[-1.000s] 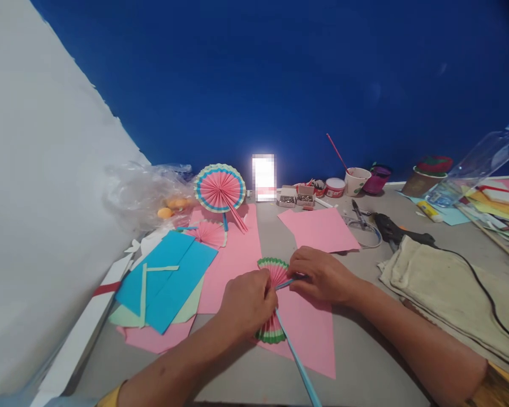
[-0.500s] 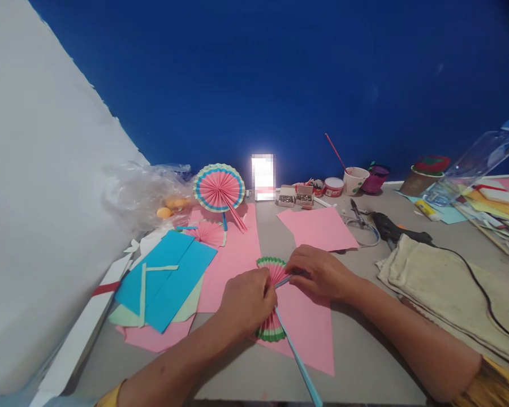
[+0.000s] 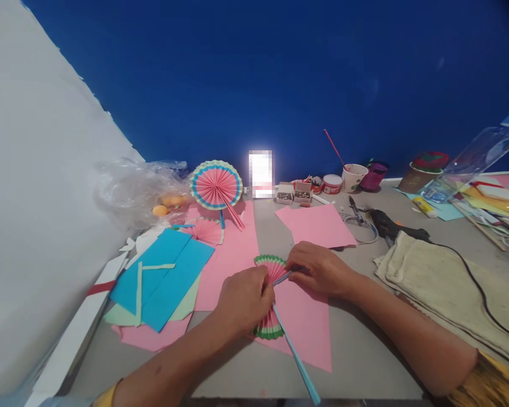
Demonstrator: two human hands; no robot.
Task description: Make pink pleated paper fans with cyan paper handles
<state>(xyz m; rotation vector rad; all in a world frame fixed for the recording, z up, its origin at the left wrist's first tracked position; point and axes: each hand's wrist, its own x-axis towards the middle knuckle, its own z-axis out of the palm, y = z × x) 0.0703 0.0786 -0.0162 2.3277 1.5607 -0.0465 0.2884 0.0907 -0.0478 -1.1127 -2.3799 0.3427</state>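
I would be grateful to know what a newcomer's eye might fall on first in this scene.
Probably the bright white rectangle at the foot of the deep blue wall, with the round pink fan just left of it. Next, perhaps, front and centre, the left hand on a green-edged pleated fan and the right hand pinching a thin blue strip.

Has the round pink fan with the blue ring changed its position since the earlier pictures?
No, the round pink fan shows no movement in any direction against the small open boxes; the whole view only drifts slightly.
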